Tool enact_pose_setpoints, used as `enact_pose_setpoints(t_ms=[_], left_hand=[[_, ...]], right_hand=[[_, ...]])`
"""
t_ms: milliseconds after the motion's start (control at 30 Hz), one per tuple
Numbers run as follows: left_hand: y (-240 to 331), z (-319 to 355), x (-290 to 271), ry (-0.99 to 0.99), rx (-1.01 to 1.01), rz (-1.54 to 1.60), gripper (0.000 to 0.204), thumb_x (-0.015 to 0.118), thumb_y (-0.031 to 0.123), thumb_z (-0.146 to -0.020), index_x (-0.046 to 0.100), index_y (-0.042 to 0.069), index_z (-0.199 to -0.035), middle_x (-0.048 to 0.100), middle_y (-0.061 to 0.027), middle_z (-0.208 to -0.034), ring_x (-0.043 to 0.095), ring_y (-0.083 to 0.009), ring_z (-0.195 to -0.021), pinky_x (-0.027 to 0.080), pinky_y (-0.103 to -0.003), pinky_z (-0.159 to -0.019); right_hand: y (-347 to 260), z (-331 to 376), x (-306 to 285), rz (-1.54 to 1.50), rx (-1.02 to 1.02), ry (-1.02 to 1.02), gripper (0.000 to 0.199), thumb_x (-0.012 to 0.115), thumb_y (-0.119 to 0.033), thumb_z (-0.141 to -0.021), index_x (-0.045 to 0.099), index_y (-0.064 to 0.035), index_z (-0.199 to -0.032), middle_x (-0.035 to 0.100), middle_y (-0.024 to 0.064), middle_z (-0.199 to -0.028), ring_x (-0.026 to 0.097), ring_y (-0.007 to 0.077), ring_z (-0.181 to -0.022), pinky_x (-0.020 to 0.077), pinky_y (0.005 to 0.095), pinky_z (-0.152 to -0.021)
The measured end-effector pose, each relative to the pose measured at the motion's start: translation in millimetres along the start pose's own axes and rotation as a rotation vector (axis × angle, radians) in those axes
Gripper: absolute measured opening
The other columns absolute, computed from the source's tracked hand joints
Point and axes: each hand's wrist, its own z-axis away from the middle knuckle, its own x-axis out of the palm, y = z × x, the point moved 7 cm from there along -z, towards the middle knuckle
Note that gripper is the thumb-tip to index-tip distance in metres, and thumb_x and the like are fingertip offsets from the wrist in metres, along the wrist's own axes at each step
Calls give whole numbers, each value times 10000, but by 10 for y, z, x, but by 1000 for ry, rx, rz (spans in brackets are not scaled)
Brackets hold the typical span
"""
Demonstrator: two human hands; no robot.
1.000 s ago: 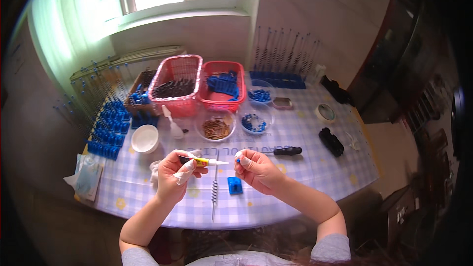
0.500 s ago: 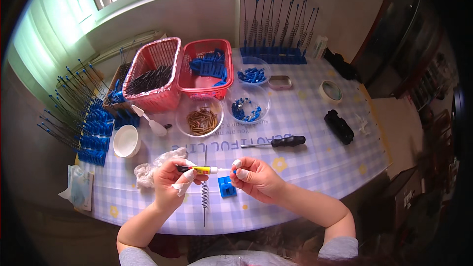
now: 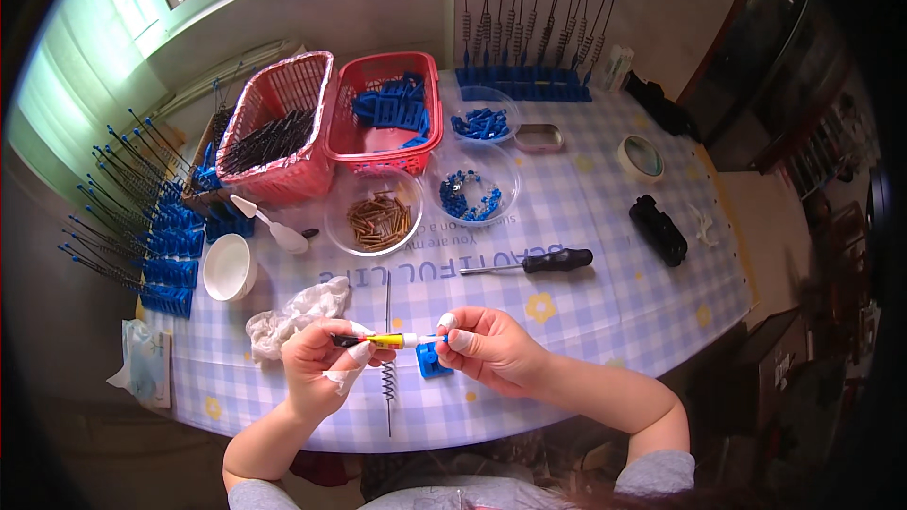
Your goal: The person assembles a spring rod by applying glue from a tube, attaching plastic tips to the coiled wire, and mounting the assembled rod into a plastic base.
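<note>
My left hand (image 3: 326, 366) is closed around a small yellow and black glue tube (image 3: 387, 341), held level with its white nozzle pointing right. My right hand (image 3: 496, 351) pinches a tiny blue piece (image 3: 444, 334) between thumb and forefinger, mostly covered by them. The nozzle tip reaches that piece; whether they touch I cannot tell. White tape wraps several fingertips on both hands. Below the nozzle, a blue plastic base (image 3: 434, 361) lies on the tablecloth. A thin dark rod with a coiled spring (image 3: 388, 382) lies beside my left hand, partly hidden behind the tube.
Crumpled tissue (image 3: 298, 314) and a white bowl (image 3: 229, 267) are at left. Beyond stand clear bowls of brass-coloured tubes (image 3: 378, 223) and blue parts (image 3: 470, 196), and red baskets (image 3: 383, 151). A screwdriver (image 3: 557, 261) lies right; racks of upright rods (image 3: 524, 83) stand behind.
The whole view has shifted slightly, with the far things higher in it. Both hands sit a little lower, over the blue base, with tube and blue piece still held.
</note>
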Motion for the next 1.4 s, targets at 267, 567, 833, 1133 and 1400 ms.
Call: enact_pose_setpoints(t_ms=[267, 567, 833, 1133, 1400], left_hand=[[-11, 9, -1, -32, -6, -35, 150, 498, -88, -751, 453, -34, -884, 560, -144, -809, 605, -248, -740, 520, -323, -649], [27, -3, 23, -48, 8, -38, 133, 493, -90, -753, 451, -46, -871, 565, -161, -823, 604, -253, -749, 519, -322, -647], [30, 7, 26, -44, 20, -72, 135, 483, -105, -751, 452, -57, -873, 560, -158, -809, 602, -258, -752, 520, -322, -653], [64, 15, 21, -23, 36, -101, 121, 489, -118, -739, 469, -65, -846, 557, -151, -790, 599, -259, -756, 526, -331, -655], [81, 12, 21, -12, 41, -109, 117, 491, -118, -738, 473, -68, -842, 563, -145, -776, 600, -256, -757, 525, -321, -658]], right_hand=[[0, 2, 12, 11, 7, -14, 87, 516, -80, -803, 503, -32, -874, 510, 20, -839, 536, 90, -790, 446, 194, -744], [10, 0, -2, 50, -5, -27, 127, 539, -132, -798, 530, -56, -900, 532, 11, -855, 525, 79, -811, 436, 199, -719], [5, 6, -14, 50, -5, -30, 127, 539, -135, -799, 529, -57, -899, 534, 12, -852, 525, 77, -807, 435, 199, -715], [19, -11, -18, 54, -5, -25, 127, 539, -137, -800, 529, -55, -896, 540, 17, -838, 523, 79, -789, 429, 201, -706], [34, -16, -32, 74, 0, -21, 133, 542, -144, -798, 527, -52, -893, 554, 26, -826, 520, 80, -770, 426, 197, -694]])
